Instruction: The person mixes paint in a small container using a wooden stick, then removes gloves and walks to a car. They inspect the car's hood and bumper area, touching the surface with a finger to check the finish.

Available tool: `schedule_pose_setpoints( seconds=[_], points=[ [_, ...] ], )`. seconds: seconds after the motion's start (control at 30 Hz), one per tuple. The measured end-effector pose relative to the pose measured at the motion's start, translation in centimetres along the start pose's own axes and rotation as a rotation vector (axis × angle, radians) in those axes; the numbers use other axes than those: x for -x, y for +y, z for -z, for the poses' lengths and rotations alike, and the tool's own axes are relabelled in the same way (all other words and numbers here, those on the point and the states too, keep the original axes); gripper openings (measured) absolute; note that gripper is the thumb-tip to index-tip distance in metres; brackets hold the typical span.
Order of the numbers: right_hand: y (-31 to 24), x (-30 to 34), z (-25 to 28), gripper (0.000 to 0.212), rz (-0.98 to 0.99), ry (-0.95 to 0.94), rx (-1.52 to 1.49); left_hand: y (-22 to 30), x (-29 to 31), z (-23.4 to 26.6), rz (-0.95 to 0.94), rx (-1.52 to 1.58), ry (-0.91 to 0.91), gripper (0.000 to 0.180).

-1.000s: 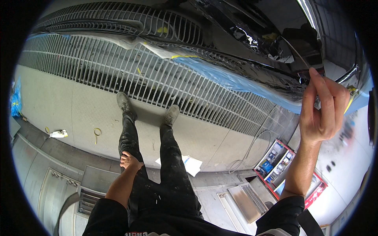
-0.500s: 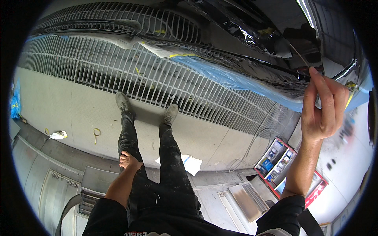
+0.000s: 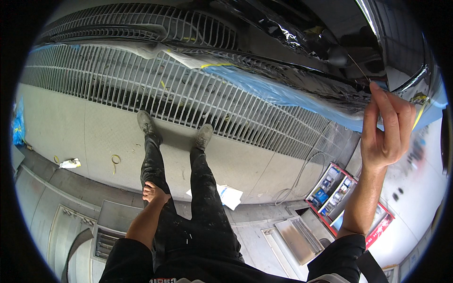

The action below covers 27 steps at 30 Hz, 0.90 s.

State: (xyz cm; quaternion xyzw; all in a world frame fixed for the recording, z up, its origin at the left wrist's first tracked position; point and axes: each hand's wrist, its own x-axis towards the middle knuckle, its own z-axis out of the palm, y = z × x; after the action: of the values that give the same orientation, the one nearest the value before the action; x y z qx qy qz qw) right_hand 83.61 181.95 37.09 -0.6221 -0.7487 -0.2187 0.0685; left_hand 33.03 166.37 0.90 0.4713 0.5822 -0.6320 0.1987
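My right hand (image 3: 389, 125) is raised at the right, with thumb and fingertips pinched together on a thin stick (image 3: 360, 68). The stick points up and to the left, in front of a glossy black vehicle panel (image 3: 365, 40); I cannot make out its tip or whether it touches the surface. Below the panel, wrinkled dark film and blue masking sheet (image 3: 264, 89) hang along the edge, with yellow tape beside them. Low at the left, my left hand (image 3: 155, 192) rests on my dark trouser leg (image 3: 155, 165), fingers bent over the knee, holding no object.
Both feet stand on a pale floor at the edge of a metal grating (image 3: 118, 78). A tape roll (image 3: 115, 159) and a white packet (image 3: 71, 163) lie to the left. White paper (image 3: 230, 197), a hose (image 3: 302, 186) and a red-edged cabinet (image 3: 330, 193) are behind on the right.
My right hand has barely moved and keeps its pinch on the stick. The view has shifted slightly. My left hand stays on the knee.
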Motion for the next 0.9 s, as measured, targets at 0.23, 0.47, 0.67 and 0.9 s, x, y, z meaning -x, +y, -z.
schedule_pose_setpoints(
  seconds=[0.23, 0.47, 0.67, 0.9],
  points=[
    [0.0, 0.6, 0.0, 0.035, -0.020, -0.009, 0.004, -0.1, 0.0, -0.1, 0.000, 0.004, -0.001, 0.128],
    [0.2, 1.0, 0.3, 0.035, -0.038, -0.009, 0.002, 0.0, -0.2, -0.3, -0.006, -0.005, 0.005, 0.129],
    [0.0, 1.4, 0.5, 0.033, -0.056, -0.031, 0.009, 0.1, -0.5, -0.7, -0.004, -0.005, 0.011, 0.129],
    [-0.4, 1.6, 0.9, 0.031, -0.082, -0.060, -0.001, 0.1, -0.7, -0.6, 0.015, -0.003, 0.037, 0.130]
  ],
)
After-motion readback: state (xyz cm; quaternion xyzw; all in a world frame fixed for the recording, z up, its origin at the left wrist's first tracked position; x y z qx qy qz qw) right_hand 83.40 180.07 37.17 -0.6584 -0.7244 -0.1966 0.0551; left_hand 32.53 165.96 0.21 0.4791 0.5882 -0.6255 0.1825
